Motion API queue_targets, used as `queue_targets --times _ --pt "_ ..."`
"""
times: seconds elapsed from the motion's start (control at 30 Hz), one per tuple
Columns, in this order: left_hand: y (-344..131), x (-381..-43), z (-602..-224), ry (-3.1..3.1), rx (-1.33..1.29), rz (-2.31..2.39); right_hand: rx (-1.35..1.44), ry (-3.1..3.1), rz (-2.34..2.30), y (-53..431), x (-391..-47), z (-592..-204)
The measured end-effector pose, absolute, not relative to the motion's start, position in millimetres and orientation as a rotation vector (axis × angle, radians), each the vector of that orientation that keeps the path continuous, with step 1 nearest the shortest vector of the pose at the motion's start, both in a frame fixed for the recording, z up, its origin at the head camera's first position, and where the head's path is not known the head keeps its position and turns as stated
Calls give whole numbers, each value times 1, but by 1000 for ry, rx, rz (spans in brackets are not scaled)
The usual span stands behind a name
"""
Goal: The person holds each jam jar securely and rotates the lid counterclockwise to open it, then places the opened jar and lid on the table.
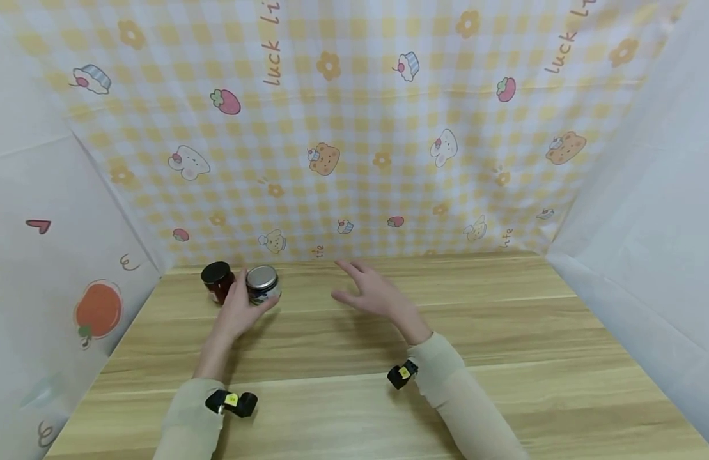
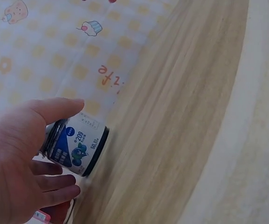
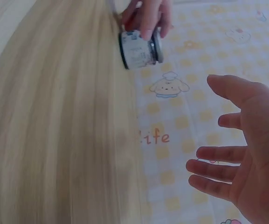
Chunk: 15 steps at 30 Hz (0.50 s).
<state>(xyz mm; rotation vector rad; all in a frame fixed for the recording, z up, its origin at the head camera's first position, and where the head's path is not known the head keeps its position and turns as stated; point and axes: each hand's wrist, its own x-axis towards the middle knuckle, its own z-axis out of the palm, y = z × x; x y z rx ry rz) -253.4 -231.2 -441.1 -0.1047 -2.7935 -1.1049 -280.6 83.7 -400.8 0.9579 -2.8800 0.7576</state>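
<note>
On the left of the table, a small silver-lidded jar (image 1: 263,278) with a blue and white label (image 2: 73,144) stands upright. My left hand (image 1: 240,312) is around it, thumb along one side and the other fingers fairly straight on the other, spread wider than the jar in the left wrist view. A dark red jar (image 1: 215,281) with a black lid is just left of that hand, partly hidden behind the fingers. My right hand (image 1: 377,292) hovers over the middle of the table, fingers spread and holding nothing; its palm (image 3: 265,154) faces left.
The wooden table (image 1: 481,319) meets a yellow checked cloth (image 1: 360,128) at the back, close behind both jars. White sheets hang along the left side (image 1: 61,268) and right side (image 1: 647,223). Each wrist carries a small black camera (image 1: 232,402).
</note>
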Motion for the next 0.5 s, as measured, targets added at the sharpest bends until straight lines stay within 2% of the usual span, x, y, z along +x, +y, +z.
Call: queue_targets --times 0.5 --pt "-232 -268 -449 -2725 -51 -1227 941 -2908 846 61 -290 -403"
